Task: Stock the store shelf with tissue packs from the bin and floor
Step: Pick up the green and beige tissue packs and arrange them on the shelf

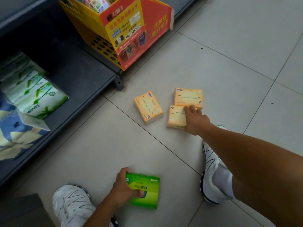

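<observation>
Three orange tissue packs lie on the tiled floor: one to the left (148,107), one at the back right (188,97) and one in front of it (175,117). My right hand (195,120) grips the right side of that front pack, thumb under its near edge and fingers over the top. My left hand (123,187) holds a green tissue pack (146,192) low over the floor near my feet. The dark grey bottom shelf (78,82) runs along the left.
Green-and-white tissue packs (35,97) and blue floral packs (14,136) sit on the shelf at left. A yellow and red cardboard display bin (124,30) stands at the shelf's far end. My white shoes (72,205) (214,174) flank the green pack.
</observation>
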